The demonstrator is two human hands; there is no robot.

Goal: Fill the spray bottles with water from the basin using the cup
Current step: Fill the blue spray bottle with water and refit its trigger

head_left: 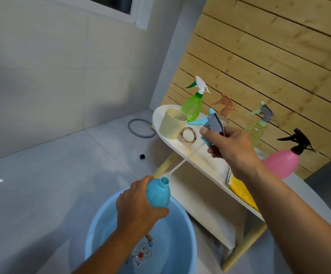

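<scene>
My left hand [136,204] grips an uncapped blue bottle [158,192] over the light blue basin [93,242], which holds water. My right hand [229,149] holds the blue and grey spray head [212,120] above the white table [200,157]; its thin clear tube [180,164] slants down toward the bottle's open neck. A cream cup [172,123] stands upright at the table's left end. On the table also stand a green spray bottle [193,103], a clear one with a brown head [225,111], a pale green one [258,127] and a pink one [282,163].
A gold ring [188,135] lies beside the cup. A yellow cloth [241,192] sits on the table under my right forearm. A grey hose loop [141,128] and a small black cube [142,156] lie on the tiled floor. A wooden slat wall backs the table.
</scene>
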